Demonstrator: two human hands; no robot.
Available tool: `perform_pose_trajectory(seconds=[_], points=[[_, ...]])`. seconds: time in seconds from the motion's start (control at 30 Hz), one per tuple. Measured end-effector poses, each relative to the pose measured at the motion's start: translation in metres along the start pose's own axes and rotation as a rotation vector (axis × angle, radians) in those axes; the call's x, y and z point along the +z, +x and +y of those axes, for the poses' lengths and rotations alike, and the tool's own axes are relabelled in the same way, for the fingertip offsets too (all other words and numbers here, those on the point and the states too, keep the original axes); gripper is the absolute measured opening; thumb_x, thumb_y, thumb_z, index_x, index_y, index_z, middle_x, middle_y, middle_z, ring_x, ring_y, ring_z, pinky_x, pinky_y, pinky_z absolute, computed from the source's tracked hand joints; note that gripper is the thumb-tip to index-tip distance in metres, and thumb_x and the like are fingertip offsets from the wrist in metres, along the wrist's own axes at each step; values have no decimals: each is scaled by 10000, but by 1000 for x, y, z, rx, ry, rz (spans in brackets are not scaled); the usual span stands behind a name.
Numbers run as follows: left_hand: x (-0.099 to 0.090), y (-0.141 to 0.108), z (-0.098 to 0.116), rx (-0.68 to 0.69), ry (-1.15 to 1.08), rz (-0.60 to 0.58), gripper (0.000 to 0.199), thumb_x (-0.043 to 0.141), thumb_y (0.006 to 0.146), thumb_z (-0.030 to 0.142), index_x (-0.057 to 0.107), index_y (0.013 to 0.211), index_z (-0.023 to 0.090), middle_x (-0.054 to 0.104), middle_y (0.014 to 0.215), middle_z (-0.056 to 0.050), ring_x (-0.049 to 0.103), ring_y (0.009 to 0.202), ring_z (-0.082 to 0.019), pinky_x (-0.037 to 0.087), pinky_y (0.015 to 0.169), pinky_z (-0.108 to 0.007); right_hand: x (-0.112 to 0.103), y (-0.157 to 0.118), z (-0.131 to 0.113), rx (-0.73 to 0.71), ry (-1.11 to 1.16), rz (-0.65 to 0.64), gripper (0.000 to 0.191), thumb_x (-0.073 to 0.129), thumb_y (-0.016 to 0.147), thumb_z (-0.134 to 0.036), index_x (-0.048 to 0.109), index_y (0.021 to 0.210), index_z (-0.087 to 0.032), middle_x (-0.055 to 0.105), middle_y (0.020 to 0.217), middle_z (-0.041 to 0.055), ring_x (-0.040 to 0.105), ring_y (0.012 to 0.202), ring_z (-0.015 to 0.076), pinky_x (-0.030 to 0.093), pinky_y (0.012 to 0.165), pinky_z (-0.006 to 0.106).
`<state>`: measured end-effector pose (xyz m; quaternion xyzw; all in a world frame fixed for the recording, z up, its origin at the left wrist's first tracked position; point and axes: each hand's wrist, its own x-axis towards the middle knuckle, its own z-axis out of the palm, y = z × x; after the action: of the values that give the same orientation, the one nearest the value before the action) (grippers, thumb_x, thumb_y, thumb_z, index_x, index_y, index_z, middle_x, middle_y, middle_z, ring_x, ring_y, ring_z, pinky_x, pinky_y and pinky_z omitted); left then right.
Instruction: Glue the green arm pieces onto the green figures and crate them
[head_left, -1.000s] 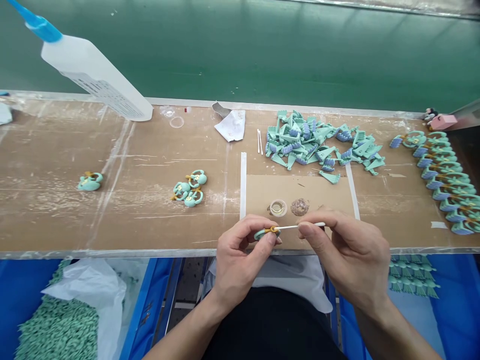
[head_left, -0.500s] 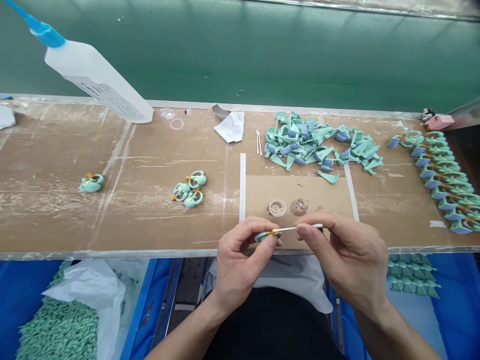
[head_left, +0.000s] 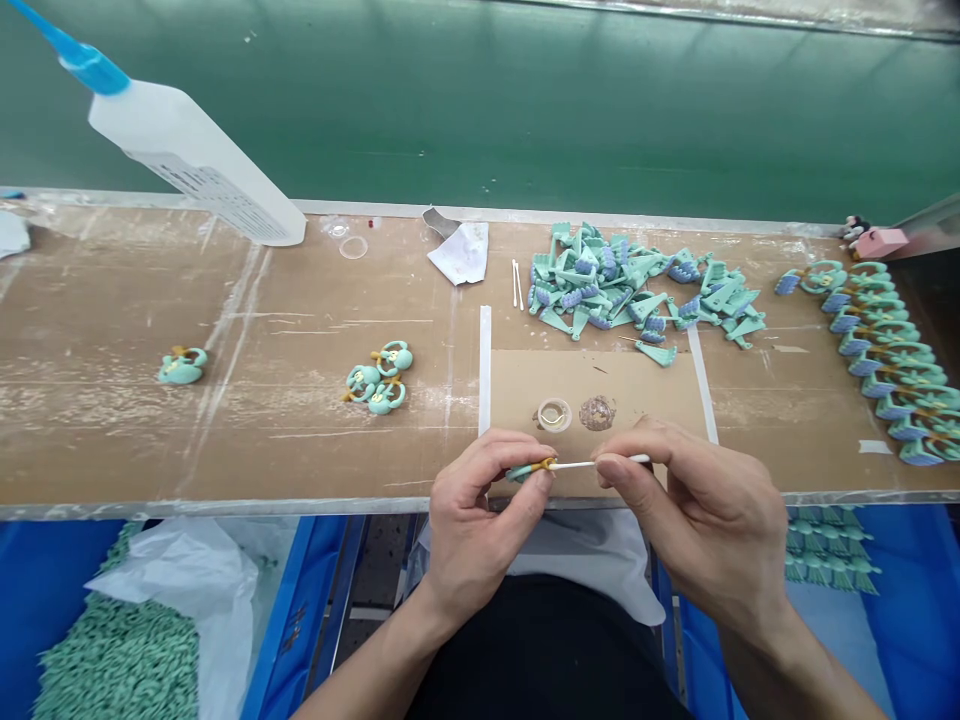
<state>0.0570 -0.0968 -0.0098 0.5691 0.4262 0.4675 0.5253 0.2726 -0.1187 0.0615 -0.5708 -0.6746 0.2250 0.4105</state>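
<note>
Between thumb and fingers my left hand pinches a small green and mustard toy figure, partly covered by the fingers. A white cotton swab is pinched in my right hand, its tip touching the figure's mustard part. Just beyond the hands stands a small round clear cup, with a brown stained patch beside it. Further back lies a heap of green pieces with purple ends. Two more cotton swabs lie to the left of the heap.
Several similar figures sit left of centre, and a single one further left. A row of joined figures lines the right. A white bottle with a blue nozzle stands back left. Blue bins flank my lap below the table edge.
The swab and my right hand have shifted slightly to the right and down. My left hand has turned the figure a little; both grips stay closed.
</note>
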Motion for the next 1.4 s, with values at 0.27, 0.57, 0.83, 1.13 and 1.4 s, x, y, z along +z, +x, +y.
perform_pose_trajectory(seconds=[0.27, 0.57, 0.83, 1.13, 1.4], points=[[0, 0, 1, -2, -4, 2, 176, 837, 1104, 130, 935, 1156, 265, 898, 1122, -85, 834, 1019, -242, 616, 883, -369, 2, -2, 2, 10, -18, 31, 199, 775, 1155, -108, 783, 1046, -274, 794, 866, -59, 679, 676, 125, 529, 704, 269], [0, 0, 3, 30, -29, -17, 226, 840, 1085, 82, 935, 1153, 275, 901, 1109, -57, 835, 1033, -208, 645, 941, -317, 4, -1, 1, 24, -9, 73, 195, 796, 1140, -124, 794, 1010, -270, 804, 845, -53, 590, 595, 119, 541, 682, 273], [0, 1, 2, 35, -28, -28, 197, 846, 1093, 106, 941, 1158, 266, 902, 1119, -76, 838, 1032, -222, 653, 942, -334, 3, -2, 0, 56, 37, 37, 199, 792, 1148, -150, 805, 995, -276, 811, 851, -36, 657, 645, 142, 558, 698, 294], [-2, 1, -2, 41, -73, 0, 188, 850, 1097, 122, 946, 1190, 255, 902, 1189, -112, 865, 1114, -253, 681, 1004, -366, 6, 1, 29, 225, -12, 230, 177, 836, 1156, -306, 857, 987, -260, 831, 855, 8, 699, 728, 192, 511, 699, 330], [-4, 1, -2, 51, -109, 14, 211, 866, 1096, 114, 953, 1200, 276, 887, 1219, -95, 876, 1140, -239, 686, 1036, -340, 19, 24, 71, 159, -116, -24, 253, 787, 1185, -413, 866, 1018, -240, 842, 906, 22, 714, 771, 202, 516, 758, 348]])
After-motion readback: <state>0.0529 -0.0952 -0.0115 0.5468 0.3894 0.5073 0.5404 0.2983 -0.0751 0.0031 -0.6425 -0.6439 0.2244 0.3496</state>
